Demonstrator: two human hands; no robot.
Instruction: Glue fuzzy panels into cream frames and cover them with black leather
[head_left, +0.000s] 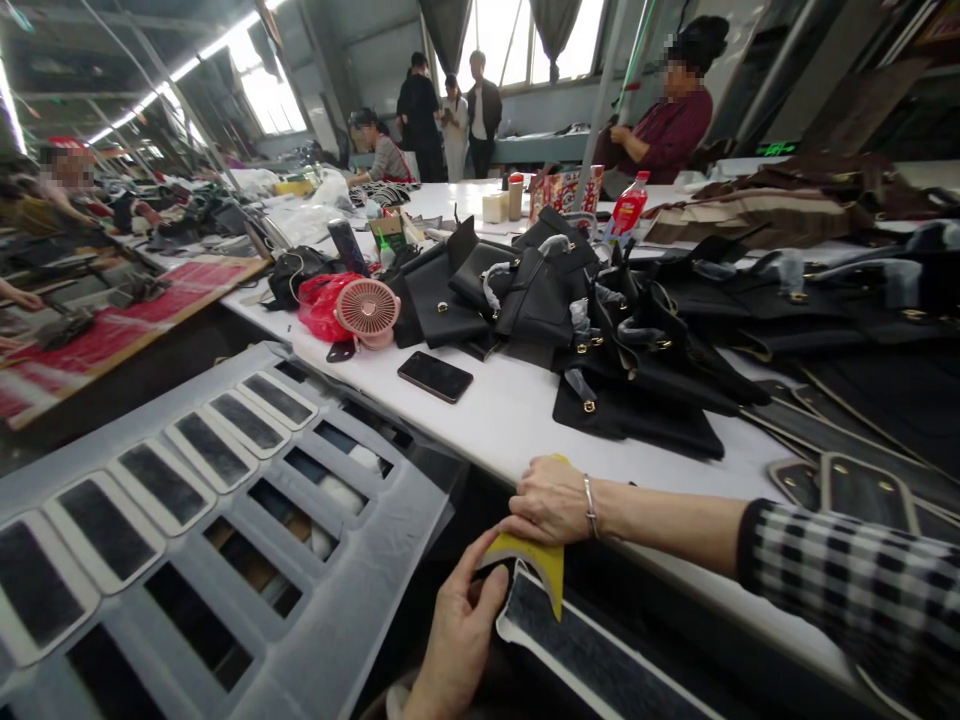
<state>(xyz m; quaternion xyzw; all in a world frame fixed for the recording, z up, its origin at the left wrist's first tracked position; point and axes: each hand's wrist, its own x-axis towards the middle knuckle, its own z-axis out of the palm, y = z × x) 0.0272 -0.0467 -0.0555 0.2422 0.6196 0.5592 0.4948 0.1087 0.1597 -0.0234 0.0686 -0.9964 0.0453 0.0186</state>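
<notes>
My right hand (546, 500), with a bracelet at the wrist, grips a bent yellow sheet (553, 570) from above, its fingers folded over the top. Below it, my left hand (459, 635) pinches the left end of that sheet between thumb and index finger. The sheet arches over the near end of a long dark panel (600, 645) with a whitish border. My left thumb is close to the panel's corner, but whether it touches is unclear. The panel slants down to the right and leaves the frame at the bottom.
At left, a grey slotted rack (315, 590) carries several white-bordered dark pieces (214, 450). A phone (435, 376), pink fan (369, 312) and red bottle (630, 205) stand or lie on the white table (375, 390). Black bags (525, 300) are heaped there. A co-worker (671, 110) sits across.
</notes>
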